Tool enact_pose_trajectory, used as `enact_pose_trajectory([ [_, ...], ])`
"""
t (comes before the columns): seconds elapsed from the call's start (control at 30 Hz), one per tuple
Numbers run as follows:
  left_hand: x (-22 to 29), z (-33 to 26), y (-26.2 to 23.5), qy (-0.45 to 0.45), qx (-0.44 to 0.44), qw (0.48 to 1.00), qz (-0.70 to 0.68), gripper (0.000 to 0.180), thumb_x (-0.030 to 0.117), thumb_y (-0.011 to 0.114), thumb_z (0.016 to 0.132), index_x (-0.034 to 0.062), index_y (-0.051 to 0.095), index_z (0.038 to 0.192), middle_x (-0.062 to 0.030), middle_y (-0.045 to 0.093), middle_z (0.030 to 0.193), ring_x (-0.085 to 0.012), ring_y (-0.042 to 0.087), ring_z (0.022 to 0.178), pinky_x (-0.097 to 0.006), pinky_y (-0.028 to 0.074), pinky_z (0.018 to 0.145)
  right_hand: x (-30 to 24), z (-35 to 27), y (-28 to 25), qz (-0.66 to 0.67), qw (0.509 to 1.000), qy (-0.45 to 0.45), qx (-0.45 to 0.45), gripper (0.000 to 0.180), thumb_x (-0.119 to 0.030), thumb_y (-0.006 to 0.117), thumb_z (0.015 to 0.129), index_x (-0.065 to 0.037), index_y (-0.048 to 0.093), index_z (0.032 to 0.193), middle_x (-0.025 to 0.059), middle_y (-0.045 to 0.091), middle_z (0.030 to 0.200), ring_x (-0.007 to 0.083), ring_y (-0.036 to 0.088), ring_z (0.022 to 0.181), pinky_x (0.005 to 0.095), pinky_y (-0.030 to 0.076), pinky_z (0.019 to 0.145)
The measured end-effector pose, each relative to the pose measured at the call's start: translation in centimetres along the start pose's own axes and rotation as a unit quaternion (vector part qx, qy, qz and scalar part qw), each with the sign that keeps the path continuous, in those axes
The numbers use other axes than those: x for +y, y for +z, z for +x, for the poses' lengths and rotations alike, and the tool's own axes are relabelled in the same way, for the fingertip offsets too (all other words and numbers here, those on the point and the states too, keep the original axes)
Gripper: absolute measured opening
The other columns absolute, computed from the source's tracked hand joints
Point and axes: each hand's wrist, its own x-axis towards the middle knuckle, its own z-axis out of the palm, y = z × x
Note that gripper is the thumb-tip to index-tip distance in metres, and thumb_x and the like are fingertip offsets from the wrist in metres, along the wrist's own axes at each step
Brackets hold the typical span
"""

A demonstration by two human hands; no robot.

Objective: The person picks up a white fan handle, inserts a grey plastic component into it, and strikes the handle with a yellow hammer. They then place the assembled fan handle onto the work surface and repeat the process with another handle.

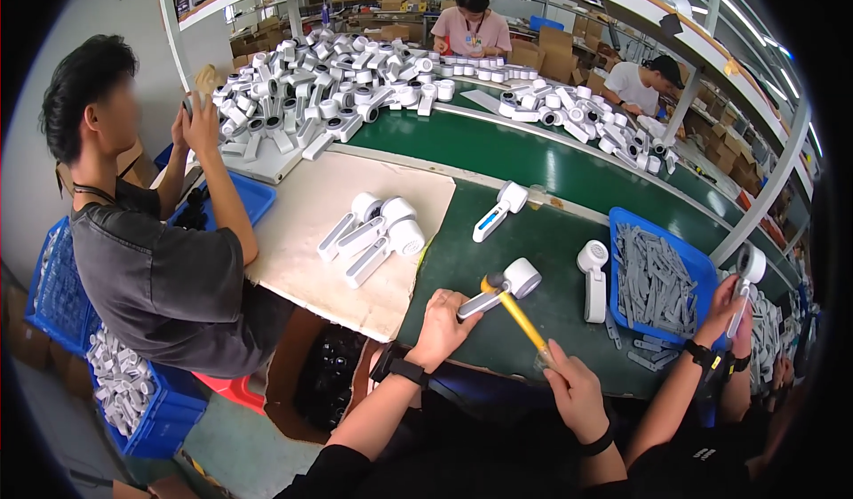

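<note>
My left hand [442, 326] grips the handle end of a white handheld device [522, 277] with a round, grey-rimmed head, lying on the green bench. My right hand [577, 397] is closed round the yellow handle of a small hammer [524, 323]. The hammer's head overlaps the device's handle in view, close to its round head; whether they touch I cannot tell. Farther off lies a similar device [503, 210] with a blue strip in its handle. Another device [593, 281] rests to the right, its handle toward me.
Several finished-looking devices [378, 232] lie on a beige board [293, 272] at left. A blue tray [708, 272] of grey strips stands at right, beside a co-worker's hands [724, 317]. Another person [164, 223] sits at left. Beyond, white devices [329, 86] pile by a green conveyor [426, 139].
</note>
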Motion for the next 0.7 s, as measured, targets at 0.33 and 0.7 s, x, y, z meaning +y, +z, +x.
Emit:
enact_pose_trajectory([
  [0.33, 0.1, -0.2, -0.2, -0.038, 0.023, 0.999, 0.032, 0.028, 0.022, 0.085, 0.068, 0.0055, 0.073, 0.087, -0.0105, 0.067, 0.084, -0.0309, 0.059, 0.088, -0.041, 0.046, 0.076, -1.4, -0.6, 1.3, 0.084, 0.994, -0.06, 0.031, 0.046, -0.008, 0.063, 0.091, -0.008, 0.054, 0.136, 0.0156, 0.063, 0.087, 0.0352, 0.063, 0.073, 0.0409, 0.051, 0.065],
  [0.7, 0.4, -0.1, -0.2, -0.052, 0.02, 0.994, 0.097, 0.03, 0.025, 0.085, 0.067, 0.0046, 0.072, 0.084, -0.0106, 0.066, 0.081, -0.0306, 0.059, 0.084, -0.042, 0.047, 0.075, -1.0, -0.4, 1.2, 0.033, 0.998, -0.026, -0.05, 0.044, -0.005, 0.063, 0.09, -0.005, 0.057, 0.134, 0.0158, 0.061, 0.086, 0.0302, 0.063, 0.077, 0.0348, 0.05, 0.072],
])
